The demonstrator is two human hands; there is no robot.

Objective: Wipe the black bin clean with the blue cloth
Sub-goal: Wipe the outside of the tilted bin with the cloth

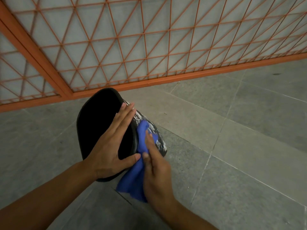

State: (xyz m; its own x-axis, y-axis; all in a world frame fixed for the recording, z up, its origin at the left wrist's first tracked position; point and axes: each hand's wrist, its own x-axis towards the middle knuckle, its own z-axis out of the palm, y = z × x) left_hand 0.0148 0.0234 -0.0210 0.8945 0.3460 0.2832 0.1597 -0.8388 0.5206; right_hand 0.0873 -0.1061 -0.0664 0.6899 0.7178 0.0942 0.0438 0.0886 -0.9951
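The round black plastic bin point(99, 130) lies tipped on the grey tiled floor point(232, 146) before an orange metal grille point(149, 39), its outer wall showing white streaks, so I judge the wiping only partly done. The left hand point(113, 145) rests flat-fingered across its rim, while the right hand point(156, 170) grips the bunched blue cloth point(142, 140) against that streaked side.

no readable text, white marks on black bin point(99, 127) illegible
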